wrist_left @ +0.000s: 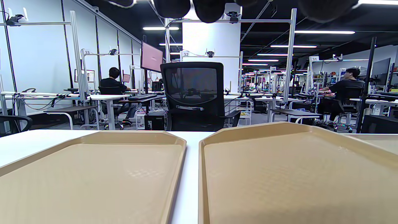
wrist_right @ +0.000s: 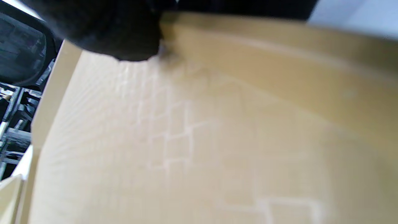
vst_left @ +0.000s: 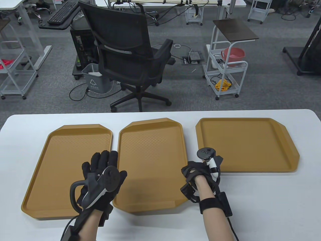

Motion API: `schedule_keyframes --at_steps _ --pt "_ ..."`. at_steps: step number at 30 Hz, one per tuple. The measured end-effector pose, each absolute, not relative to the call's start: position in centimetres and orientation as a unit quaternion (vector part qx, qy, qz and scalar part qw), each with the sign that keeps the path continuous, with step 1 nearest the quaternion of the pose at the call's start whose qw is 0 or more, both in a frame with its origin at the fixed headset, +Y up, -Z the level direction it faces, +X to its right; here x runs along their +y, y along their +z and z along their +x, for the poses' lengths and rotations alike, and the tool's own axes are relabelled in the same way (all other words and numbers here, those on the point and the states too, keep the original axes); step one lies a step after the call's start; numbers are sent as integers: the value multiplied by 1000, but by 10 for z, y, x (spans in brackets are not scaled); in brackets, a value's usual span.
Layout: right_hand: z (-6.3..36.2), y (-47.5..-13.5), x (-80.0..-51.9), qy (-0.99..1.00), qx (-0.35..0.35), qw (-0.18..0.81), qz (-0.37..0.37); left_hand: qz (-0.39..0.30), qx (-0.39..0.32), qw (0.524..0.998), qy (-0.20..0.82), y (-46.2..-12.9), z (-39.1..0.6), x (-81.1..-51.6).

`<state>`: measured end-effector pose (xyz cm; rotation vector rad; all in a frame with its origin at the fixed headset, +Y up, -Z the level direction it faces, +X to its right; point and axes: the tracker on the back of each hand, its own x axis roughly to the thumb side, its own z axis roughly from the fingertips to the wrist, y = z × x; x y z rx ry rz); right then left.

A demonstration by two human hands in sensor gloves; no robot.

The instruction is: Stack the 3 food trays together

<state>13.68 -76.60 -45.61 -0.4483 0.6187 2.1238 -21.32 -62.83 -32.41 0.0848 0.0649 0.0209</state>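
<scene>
Left hand [vst_left: 104, 173] flat, fingers spread over left tray [vst_left: 57, 160], holding nothing | right hand [vst_left: 198, 173] curled, gripping middle tray [vst_left: 150, 150] right rim

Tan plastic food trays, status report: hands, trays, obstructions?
Left hand open, over left tan plastic tray. Right hand at middle tray's right rim, grip unclear. Three trays flat, side by side, right tray untouched. Nothing on them.

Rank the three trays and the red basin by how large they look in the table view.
1. left tray, middle tray and right tray: alike in shape; the differences may only come from nearness and angle, so unranked.
2. red basin: smallest, though farther away.
</scene>
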Motion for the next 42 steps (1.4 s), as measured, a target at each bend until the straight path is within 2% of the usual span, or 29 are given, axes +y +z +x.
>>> schedule_keyframes --at_steps 7,12,15,19,24,28,33,37,42 --pt "134 -455 -767 818 299 475 -127 41 31 999 11 -324 -213 -628" --pt "129 -450 -766 808 309 492 -98 41 29 999 14 -325 -214 -629" --pt "129 -447 -764 800 296 516 -80 41 28 999 16 -325 -214 -628" --pt "131 -443 -760 750 275 599 -45 36 28 999 17 -325 -214 -630" --pt "138 -438 -755 692 254 674 -38 33 28 999 17 -325 -214 -630" --pt "149 -433 -748 652 212 728 -25 32 28 999 17 -325 -215 -630" --pt "168 -426 -726 617 135 774 -31 26 28 999 15 -325 -214 -630" --pt "193 -419 -718 651 49 752 -92 27 28 999 15 -325 -214 -630" --pt "225 -409 -732 611 -31 776 -155 25 29 999 14 -326 -214 -631"
